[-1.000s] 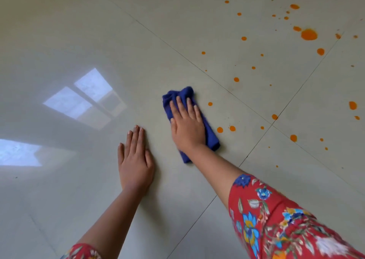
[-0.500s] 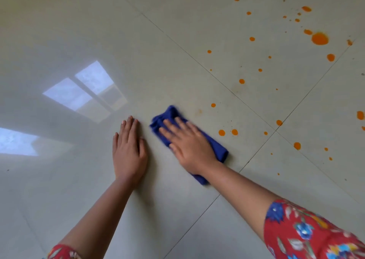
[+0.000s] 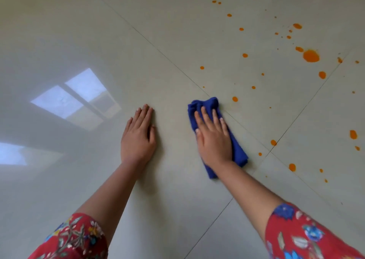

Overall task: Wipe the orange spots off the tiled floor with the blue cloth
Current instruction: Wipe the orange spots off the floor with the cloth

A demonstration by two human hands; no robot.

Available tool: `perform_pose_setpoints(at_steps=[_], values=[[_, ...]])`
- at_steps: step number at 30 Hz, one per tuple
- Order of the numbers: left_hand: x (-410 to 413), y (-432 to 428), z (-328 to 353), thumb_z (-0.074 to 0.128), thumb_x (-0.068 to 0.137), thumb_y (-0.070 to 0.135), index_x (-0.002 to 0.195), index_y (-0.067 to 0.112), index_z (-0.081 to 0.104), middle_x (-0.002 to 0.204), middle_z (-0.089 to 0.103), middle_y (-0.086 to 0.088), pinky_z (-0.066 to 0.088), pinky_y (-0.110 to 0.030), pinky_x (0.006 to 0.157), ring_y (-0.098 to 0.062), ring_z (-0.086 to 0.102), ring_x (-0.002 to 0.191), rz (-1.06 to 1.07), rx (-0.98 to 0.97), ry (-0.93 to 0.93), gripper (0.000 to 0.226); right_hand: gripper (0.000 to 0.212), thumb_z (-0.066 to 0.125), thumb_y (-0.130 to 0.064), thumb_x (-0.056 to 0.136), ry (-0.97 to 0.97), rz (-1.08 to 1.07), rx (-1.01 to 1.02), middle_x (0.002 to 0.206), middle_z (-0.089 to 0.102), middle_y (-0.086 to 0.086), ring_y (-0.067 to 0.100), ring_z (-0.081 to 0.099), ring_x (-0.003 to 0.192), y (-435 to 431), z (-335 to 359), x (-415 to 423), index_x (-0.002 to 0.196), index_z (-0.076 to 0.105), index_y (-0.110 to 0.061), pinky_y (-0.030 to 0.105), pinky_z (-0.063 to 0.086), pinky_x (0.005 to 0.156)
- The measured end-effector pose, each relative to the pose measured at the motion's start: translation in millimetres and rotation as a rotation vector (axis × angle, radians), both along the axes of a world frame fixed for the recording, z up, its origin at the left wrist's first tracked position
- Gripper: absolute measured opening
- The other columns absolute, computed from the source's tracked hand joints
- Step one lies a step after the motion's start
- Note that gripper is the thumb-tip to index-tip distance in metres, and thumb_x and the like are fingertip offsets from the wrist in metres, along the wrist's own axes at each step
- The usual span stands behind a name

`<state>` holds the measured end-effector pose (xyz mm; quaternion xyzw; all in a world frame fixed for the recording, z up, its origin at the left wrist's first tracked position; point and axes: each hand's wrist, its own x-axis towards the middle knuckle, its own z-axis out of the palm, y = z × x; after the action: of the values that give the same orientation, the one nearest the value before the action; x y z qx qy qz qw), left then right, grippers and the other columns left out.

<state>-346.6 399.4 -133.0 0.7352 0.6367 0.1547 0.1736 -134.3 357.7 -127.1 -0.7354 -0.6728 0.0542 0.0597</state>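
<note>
Glossy pale tiled floor (image 3: 177, 31) spreads under me. My right hand (image 3: 214, 140) lies flat, fingers straight, pressing the folded blue cloth (image 3: 205, 104) down, its far end on a grout line (image 3: 158, 47). My left hand (image 3: 138, 140) rests flat on bare tile, holding nothing. Orange spots (image 3: 311, 56) scatter beyond and right of the cloth, the nearest just past its far end.

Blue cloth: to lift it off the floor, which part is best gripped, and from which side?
Probably the bunched far end of the blue cloth, pinched from above: it is rumpled into raised folds beyond the right hand, while the rest lies folded flat on the tiled floor under the palm, offering little to pinch.
</note>
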Motion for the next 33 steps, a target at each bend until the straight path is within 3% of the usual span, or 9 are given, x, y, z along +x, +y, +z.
perform_pose_setpoints(at_steps=[5, 10, 15, 19, 23, 24, 28, 31, 33], values=[[-2, 2, 0, 0.030, 0.096, 0.032, 0.151, 0.027, 0.027, 0.158, 0.019, 0.012, 0.010, -0.028, 0.120, -0.004, 0.011, 0.146, -0.013, 0.003, 0.007, 0.055, 0.053, 0.033, -0.032, 0.098, 0.019, 0.585, -0.068, 0.160, 0.022, -0.004, 0.021, 0.025, 0.146, -74, 0, 8, 0.151, 0.030, -0.025, 0.038, 0.017, 0.117], [1, 1, 1, 0.030, 0.096, 0.030, 0.152, 0.028, 0.026, 0.158, 0.018, 0.014, 0.010, -0.027, 0.120, -0.003, 0.010, 0.147, 0.006, 0.002, 0.014, 0.056, 0.051, 0.032, -0.027, 0.098, 0.059, 0.066, 0.040, 0.155, 0.035, 0.003, 0.028, 0.034, 0.142, -3, 1, 27, 0.146, 0.042, -0.016, 0.044, 0.025, 0.114], [1, 1, 2, 0.029, 0.096, 0.032, 0.151, 0.028, 0.028, 0.158, 0.020, 0.013, 0.013, -0.030, 0.120, -0.004, 0.011, 0.147, 0.006, -0.001, 0.033, 0.055, 0.050, 0.037, -0.023, 0.096, 0.046, 0.634, 0.046, 0.155, 0.036, 0.002, 0.024, 0.034, 0.142, -50, -6, 23, 0.145, 0.043, -0.018, 0.040, 0.024, 0.115], [4, 0, 2, 0.030, 0.096, 0.030, 0.151, 0.028, 0.028, 0.158, 0.019, 0.014, 0.013, -0.030, 0.121, -0.003, 0.011, 0.146, 0.022, 0.005, 0.031, 0.056, 0.050, 0.031, -0.026, 0.098, 0.104, 0.122, 0.060, 0.155, 0.035, 0.000, 0.025, 0.033, 0.143, 10, -2, 39, 0.146, 0.042, -0.018, 0.046, 0.028, 0.113], [2, 1, 2, 0.031, 0.095, 0.030, 0.150, 0.028, 0.031, 0.157, 0.021, 0.013, 0.014, -0.029, 0.120, -0.004, 0.013, 0.146, 0.023, 0.006, 0.025, 0.055, 0.050, 0.035, -0.025, 0.096, 0.025, 0.645, 0.037, 0.154, 0.038, 0.002, 0.025, 0.035, 0.142, -5, -11, 14, 0.145, 0.043, -0.019, 0.041, 0.024, 0.114], [2, 1, 2, 0.031, 0.095, 0.030, 0.150, 0.028, 0.030, 0.157, 0.021, 0.013, 0.014, -0.029, 0.120, -0.003, 0.013, 0.146, 0.025, 0.002, 0.021, 0.056, 0.049, 0.034, -0.025, 0.097, 0.043, 0.660, 0.036, 0.154, 0.038, 0.001, 0.024, 0.034, 0.142, 3, -12, 23, 0.145, 0.043, -0.020, 0.041, 0.024, 0.114], [4, 0, 5, 0.033, 0.094, 0.029, 0.150, 0.028, 0.031, 0.158, 0.022, 0.013, 0.014, -0.029, 0.120, -0.005, 0.014, 0.146, 0.023, 0.008, 0.019, 0.056, 0.051, 0.029, -0.029, 0.098, 0.088, 0.107, 0.057, 0.156, 0.033, -0.001, 0.025, 0.029, 0.145, 33, -8, 19, 0.147, 0.040, -0.020, 0.041, 0.019, 0.118], [7, 2, 7, 0.043, 0.091, 0.021, 0.147, 0.022, 0.036, 0.157, 0.029, 0.007, 0.017, -0.035, 0.120, -0.012, 0.020, 0.147, 0.055, 0.020, 0.036, 0.057, 0.050, 0.033, -0.030, 0.099, 0.065, 0.339, 0.038, 0.158, 0.028, -0.006, 0.020, 0.024, 0.147, 0, -7, 3, 0.149, 0.036, -0.025, 0.037, 0.016, 0.119], [22, 9, 9, 0.045, 0.090, 0.017, 0.144, 0.019, 0.038, 0.156, 0.031, 0.003, 0.013, -0.036, 0.121, -0.016, 0.019, 0.147, 0.089, -0.006, 0.025, 0.054, 0.050, 0.032, -0.032, 0.099, 0.110, 0.313, 0.016, 0.158, 0.029, -0.008, 0.019, 0.024, 0.146, 6, -6, 17, 0.149, 0.036, -0.028, 0.038, 0.017, 0.119]])
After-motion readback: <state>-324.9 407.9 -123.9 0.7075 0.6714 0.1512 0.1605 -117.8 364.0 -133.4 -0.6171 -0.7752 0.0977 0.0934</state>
